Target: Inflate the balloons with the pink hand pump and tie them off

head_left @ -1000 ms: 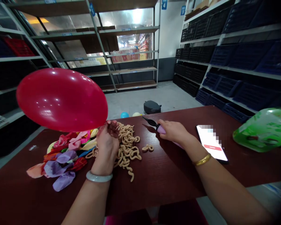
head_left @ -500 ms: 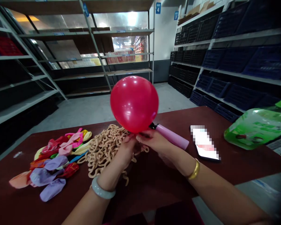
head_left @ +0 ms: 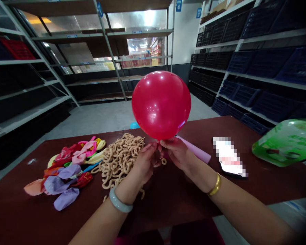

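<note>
Red balloon's (head_left: 161, 103) bobbing right above the left hand (head_left: 148, 157) and right hand (head_left: 176, 152), both pinched tight round its neck, between the table's (head_left: 183, 197) near and far edges.

The left forearm (head_left: 99, 217) and right forearm (head_left: 247, 209) slant inward from below, bare. Ahead, the left grip (head_left: 144, 161) and right grip (head_left: 179, 153) meet, thumbs (head_left: 166, 143) uppermost, fingers (head_left: 157, 163) curled, their tips pinching close beside one another.
</note>
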The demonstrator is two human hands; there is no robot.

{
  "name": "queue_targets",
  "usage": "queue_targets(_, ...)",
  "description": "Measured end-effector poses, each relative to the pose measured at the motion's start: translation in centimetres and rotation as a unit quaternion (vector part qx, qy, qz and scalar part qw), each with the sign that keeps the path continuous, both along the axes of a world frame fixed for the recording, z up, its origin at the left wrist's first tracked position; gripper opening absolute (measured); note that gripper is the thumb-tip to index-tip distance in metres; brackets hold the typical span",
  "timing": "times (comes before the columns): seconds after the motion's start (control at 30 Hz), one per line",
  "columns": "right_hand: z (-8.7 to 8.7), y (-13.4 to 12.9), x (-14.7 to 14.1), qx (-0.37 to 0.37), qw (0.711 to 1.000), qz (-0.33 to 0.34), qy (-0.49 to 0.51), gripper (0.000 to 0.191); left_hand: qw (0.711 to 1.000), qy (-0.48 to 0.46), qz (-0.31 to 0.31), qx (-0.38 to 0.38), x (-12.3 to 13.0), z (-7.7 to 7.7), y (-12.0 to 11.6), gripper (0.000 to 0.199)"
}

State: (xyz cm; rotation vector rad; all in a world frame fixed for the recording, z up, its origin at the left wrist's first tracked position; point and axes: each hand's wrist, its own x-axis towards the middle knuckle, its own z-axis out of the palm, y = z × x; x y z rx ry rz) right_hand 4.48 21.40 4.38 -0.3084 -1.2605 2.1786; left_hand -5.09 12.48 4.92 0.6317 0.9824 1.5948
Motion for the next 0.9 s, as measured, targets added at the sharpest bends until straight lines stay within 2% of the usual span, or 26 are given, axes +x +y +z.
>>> queue_targets(0.07, 0.1, 0.0, 0.0, 0.001, 1.000, -0.008, 0.007, 0.019, 0.999, -0.038, -0.018, -0.014, -0.1, 0.0, 0.0, 0.024)
queue_targets(0.13, 0.2, -0.1, 0.0, -0.007, 1.000, -0.023, 0.006, 0.017, 0.999, -0.039, -0.018, -0.029, -0.3, -0.3, 0.1, 0.021)
queue_targets(0.17, 0.3, 0.0, 0.0, -0.011, 0.999, -0.033, 0.003, 0.015, 0.999, -0.016, -0.007, -0.031, -0.5, -0.4, 0.1, 0.020)
queue_targets(0.23, 0.5, -0.1, -0.1, -0.015, 0.998, -0.060, 0.000, 0.013, 0.995, 0.093, 0.036, -0.003, -0.9, -0.6, 0.2, 0.017)
queue_targets(0.27, 0.6, -0.1, -0.1, -0.014, 0.997, -0.070, 0.002, 0.013, 0.983, 0.170, 0.067, 0.027, -1.2, -0.6, 0.2, 0.014)
queue_targets(0.33, 1.0, -0.2, -0.2, -0.002, 0.997, -0.076, 0.014, 0.013, 0.935, 0.317, 0.130, 0.096, -1.8, -0.4, 0.0, 0.008)
queue_targets(0.4, 1.6, -0.5, -0.6, 0.020, 0.998, -0.056, 0.021, 0.014, 0.890, 0.399, 0.172, 0.137, -2.2, 0.0, -0.3, 0.005)
queue_targets(0.43, 1.8, -0.7, -0.9, 0.032, 0.998, -0.040, 0.020, 0.013, 0.882, 0.409, 0.183, 0.143, -2.4, 0.3, -0.4, 0.004)
queue_targets(0.47, 2.0, -0.9, -1.4, 0.043, 0.999, -0.027, 0.016, 0.012, 0.887, 0.398, 0.186, 0.140, -2.6, 0.6, -0.5, 0.008)
queue_targets(0.53, 2.3, -1.1, -2.8, 0.068, 0.998, -0.009, 0.006, 0.014, 0.924, 0.312, 0.184, 0.126, -3.1, 1.4, -0.8, 0.019)
queue_targets(0.6, 2.5, -1.2, -4.8, 0.114, 0.993, -0.007, -0.004, 0.021, 0.960, 0.161, 0.193, 0.123, -4.1, 2.2, -1.2, 0.024)
queue_targets(0.67, 2.6, -1.2, -7.2, 0.219, 0.975, -0.008, -0.029, 0.026, 0.963, 0.023, 0.226, 0.148, -5.8, 3.1, -1.7, 0.020)
queue_targets(0.7, 2.7, -1.2, -8.4, 0.310, 0.949, -0.020, -0.048, 0.025, 0.953, -0.023, 0.252, 0.167, -6.8, 3.5, -2.1, 0.018)
queue_targets(0.73, 2.8, -1.3, -9.5, 0.422, 0.903, -0.022, -0.078, 0.022, 0.940, -0.053, 0.282, 0.185, -7.9, 3.9, -2.4, 0.016)
queue_targets(0.8, 3.0, -1.6, -11.5, 0.614, 0.779, -0.036, -0.126, 0.018, 0.914, -0.082, 0.341, 0.206, -9.9, 4.3, -3.0, 0.015)
queue_targets(0.87, 3.2, -2.2, -13.0, 0.713, 0.687, -0.032, -0.137, 0.022, 0.894, -0.090, 0.383, 0.216, -11.6, 4.5, -3.5, 0.014)
queue_targets(0.9, 3.2, -2.4, -13.7, 0.741, 0.658, -0.025, -0.134, 0.022, 0.887, -0.092, 0.396, 0.217, -12.2, 4.5, -3.7, 0.015)
